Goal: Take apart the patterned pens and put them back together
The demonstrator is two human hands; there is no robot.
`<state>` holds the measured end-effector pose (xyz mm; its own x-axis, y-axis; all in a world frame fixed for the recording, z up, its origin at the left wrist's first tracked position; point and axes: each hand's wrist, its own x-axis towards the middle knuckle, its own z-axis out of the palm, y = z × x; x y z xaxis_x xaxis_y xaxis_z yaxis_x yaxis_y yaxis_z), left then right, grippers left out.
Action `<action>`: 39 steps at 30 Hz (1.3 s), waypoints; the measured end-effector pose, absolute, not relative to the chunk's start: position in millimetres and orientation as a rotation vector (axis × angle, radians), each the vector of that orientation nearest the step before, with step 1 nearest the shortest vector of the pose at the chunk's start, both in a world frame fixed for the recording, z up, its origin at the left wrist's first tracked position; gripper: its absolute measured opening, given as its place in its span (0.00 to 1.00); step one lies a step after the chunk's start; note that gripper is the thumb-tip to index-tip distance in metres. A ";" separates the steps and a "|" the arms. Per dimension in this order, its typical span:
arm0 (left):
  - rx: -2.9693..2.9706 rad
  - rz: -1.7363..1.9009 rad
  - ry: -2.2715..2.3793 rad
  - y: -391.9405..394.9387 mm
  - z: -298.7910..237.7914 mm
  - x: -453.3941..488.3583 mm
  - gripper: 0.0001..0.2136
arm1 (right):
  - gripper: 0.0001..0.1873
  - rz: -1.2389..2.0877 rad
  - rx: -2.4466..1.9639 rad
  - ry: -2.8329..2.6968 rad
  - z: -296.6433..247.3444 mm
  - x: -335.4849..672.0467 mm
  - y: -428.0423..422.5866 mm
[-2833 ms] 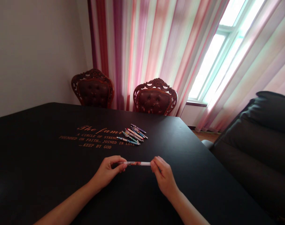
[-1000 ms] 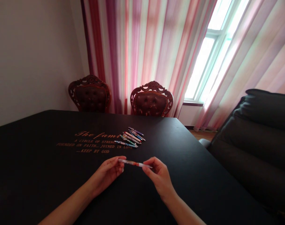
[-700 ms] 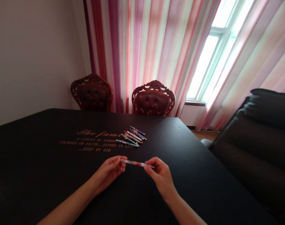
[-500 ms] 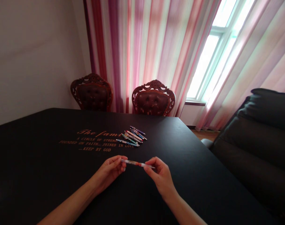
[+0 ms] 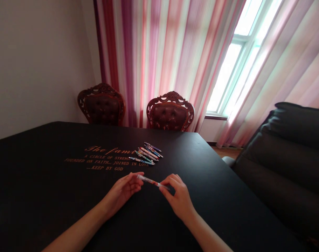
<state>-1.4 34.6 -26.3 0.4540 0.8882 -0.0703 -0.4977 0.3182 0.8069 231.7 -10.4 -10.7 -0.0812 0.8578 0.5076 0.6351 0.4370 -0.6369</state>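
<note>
One end of a slim printed pen [image 5: 152, 181] is pinched between thumb and fingers [image 5: 172, 180] of the right hand [image 5: 180, 197]. At the left hand [image 5: 118, 192], fingers are half-curled by the other end; whether it is gripped cannot be told. The pen is held between both hands, over a black surface [image 5: 56, 199]. Beyond, gold lettering [image 5: 104, 163] is partly covered by clustered pens [image 5: 148, 155].

We see a bright window [image 5: 227, 77] between striped curtains [image 5: 170, 45], two carved chairs [image 5: 170, 115] beyond a black table [image 5: 43, 189], and a grey wall [image 5: 38, 63].
</note>
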 end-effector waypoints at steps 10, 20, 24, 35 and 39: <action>1.153 0.880 0.723 37.9 -35.7 2.0 0.18 | 0.11 0.087 -1.591 -1.586 20.6 342.8 -27.7; 1.211 0.846 0.804 43.0 -36.7 3.5 0.20 | 0.19 -0.224 -2.131 -1.474 -54.7 423.1 -145.0; 1.229 0.833 0.818 44.0 -38.2 2.0 0.21 | 0.21 -0.298 -2.213 -1.449 -65.0 424.0 -163.5; 1.268 0.867 0.753 32.5 -26.2 4.9 0.17 | 0.22 -0.280 -2.146 -1.423 -70.5 423.8 -165.3; 1.261 0.896 0.722 29.6 -25.8 6.2 0.17 | 0.18 -0.191 -2.142 -1.416 -81.4 437.5 -163.7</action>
